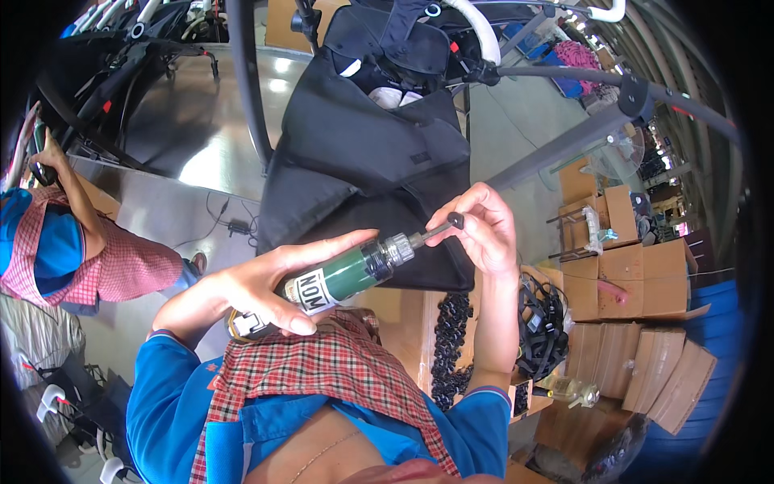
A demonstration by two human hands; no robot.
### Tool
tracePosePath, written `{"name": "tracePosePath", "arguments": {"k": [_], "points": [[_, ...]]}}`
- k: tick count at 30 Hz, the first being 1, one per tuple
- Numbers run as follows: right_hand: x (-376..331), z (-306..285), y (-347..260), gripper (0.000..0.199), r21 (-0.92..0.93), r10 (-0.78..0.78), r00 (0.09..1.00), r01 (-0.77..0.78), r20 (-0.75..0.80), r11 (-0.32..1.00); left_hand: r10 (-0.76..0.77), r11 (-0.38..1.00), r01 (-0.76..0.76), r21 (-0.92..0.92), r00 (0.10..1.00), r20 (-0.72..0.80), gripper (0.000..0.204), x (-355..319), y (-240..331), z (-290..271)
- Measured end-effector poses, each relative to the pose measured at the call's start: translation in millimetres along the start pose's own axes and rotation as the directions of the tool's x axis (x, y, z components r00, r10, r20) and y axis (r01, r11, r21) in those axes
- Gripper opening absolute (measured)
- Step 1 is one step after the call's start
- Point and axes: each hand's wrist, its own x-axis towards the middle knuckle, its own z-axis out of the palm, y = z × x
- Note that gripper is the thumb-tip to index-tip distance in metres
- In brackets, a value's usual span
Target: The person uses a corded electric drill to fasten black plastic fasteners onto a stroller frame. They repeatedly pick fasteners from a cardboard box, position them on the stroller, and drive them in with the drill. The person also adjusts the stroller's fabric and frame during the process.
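My left hand point(270, 278) is wrapped round a green and black power screwdriver point(355, 274), with the thumb along its near side. The tool's metal bit point(435, 235) points up and to the right. At its tip, my right hand point(484, 230) pinches a small black part point(456, 220) between thumb and fingers; its exact kind is too small to tell. Just beyond both hands lies the black fabric seat point(363, 153) of a stroller, hanging in its dark tube frame point(556, 149).
Many small black parts point(451, 339) lie on a surface by my right elbow, beside a heap of black straps point(542, 327). Cardboard boxes point(621, 282) stand at the right. On the left, a co-worker in a checked apron point(137, 258) works near more stroller frames point(105, 105).
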Motion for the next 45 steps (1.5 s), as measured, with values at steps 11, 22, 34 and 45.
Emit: {"name": "tracePosePath", "arguments": {"k": [11,22,34,45], "points": [[91.7,56.9,-4.8,0.005,-0.338,0.259,0.958,-0.287,-0.126,0.896,0.059,0.963,-0.089,0.254,0.991,0.124,0.110,-46.4,50.9,-104.4],[123.4,-19.0,27.0,0.070,-0.774,-0.260,0.729,-0.589,-0.633,0.233,0.161,0.902,-0.002,-0.432,0.929,0.333,0.117,-64.3,65.6,-161.5],[256.2,54.9,-63.6,0.010,-0.860,-0.637,0.660,-0.028,-0.399,0.510,0.368,0.824,-0.247,-0.510,0.918,0.150,0.121,-93.6,75.3,-190.8],[275.0,92.1,-32.9,0.034,-0.979,-0.630,0.777,0.136,0.011,0.150,0.451,0.789,-0.331,-0.518,0.884,0.122,0.119,-96.9,63.3,-194.7]]}}
